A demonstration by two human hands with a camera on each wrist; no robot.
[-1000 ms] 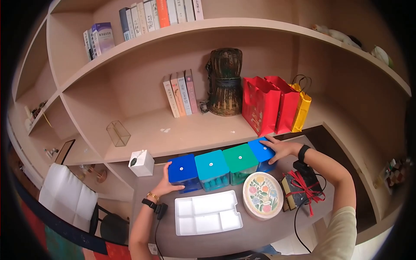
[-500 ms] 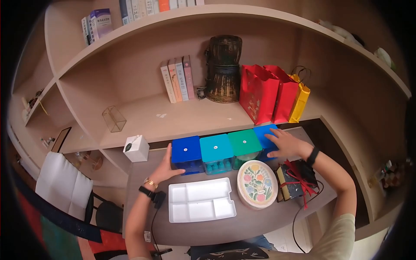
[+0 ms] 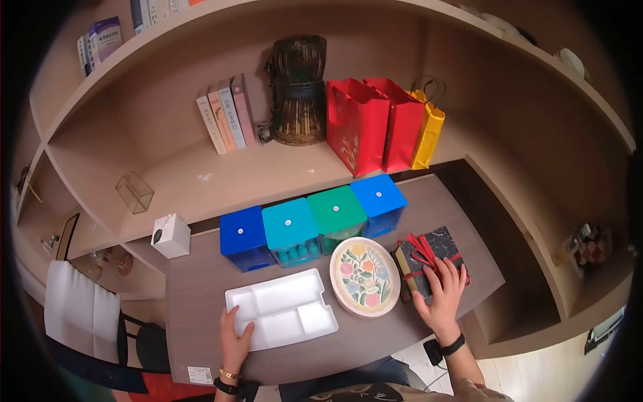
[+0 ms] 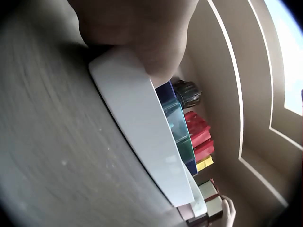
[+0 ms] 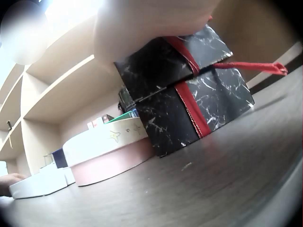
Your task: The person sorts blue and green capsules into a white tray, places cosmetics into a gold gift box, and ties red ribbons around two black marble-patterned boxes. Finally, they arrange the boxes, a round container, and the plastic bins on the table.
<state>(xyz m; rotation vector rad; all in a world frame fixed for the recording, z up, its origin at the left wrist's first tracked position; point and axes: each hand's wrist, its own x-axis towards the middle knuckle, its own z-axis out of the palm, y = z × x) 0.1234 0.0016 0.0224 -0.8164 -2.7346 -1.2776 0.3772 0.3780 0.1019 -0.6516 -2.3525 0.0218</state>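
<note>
My left hand (image 3: 234,345) rests at the near left corner of a white divided tray (image 3: 284,295), fingers along its left end and thumb at the front rim. In the left wrist view the hand covers the tray's end. My right hand (image 3: 442,301) lies with spread fingers on a black marbled gift box (image 3: 439,244) tied with red ribbon, thumb near its left side. In the right wrist view that box shows two tiers. Between the hands sits an oval box (image 3: 365,278) with a floral lid.
Behind the tray stand lidded boxes in a row: dark blue (image 3: 241,231), teal (image 3: 289,224), green (image 3: 337,209) and bright blue (image 3: 379,194). A white cube box (image 3: 171,236) is at left. Red bags (image 3: 356,127), books (image 3: 228,117) and a dark drum-like ornament (image 3: 298,94) occupy the shelf.
My left hand has come off the dark blue box down to the tray. My right hand has moved from the bright blue box to the gift box. The head view has shifted.
</note>
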